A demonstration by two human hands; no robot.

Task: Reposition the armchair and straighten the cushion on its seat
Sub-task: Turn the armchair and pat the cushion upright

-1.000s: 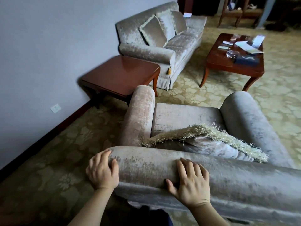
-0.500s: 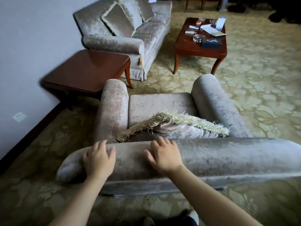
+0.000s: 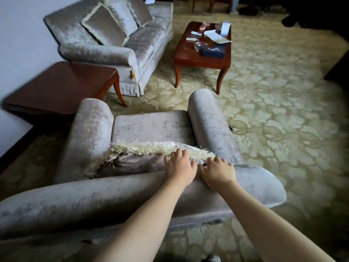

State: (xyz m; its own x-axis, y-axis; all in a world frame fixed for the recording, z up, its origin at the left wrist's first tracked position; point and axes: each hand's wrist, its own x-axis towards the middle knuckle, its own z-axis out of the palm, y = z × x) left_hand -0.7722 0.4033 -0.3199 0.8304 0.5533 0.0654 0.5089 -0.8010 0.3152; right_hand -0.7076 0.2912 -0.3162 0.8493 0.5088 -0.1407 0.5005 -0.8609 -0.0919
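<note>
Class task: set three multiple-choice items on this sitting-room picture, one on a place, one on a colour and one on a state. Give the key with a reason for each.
1. Where is the fringed cushion?
A. At the back of the armchair seat, by the backrest
B. On the coffee table
C. On the carpet

2. What colour is the cushion's fringe?
A. Red
B. Cream
C. Black

3. How are the left hand and the right hand?
A. Each round a cup
B. Balled into fists
C. Fingers spread, at the cushion's top edge

Key:
1 A: it sits between the armrests, behind the bare seat.
2 B: the strands are pale cream.
3 C: both hands reach over the backrest, fingertips at the fringe.
</note>
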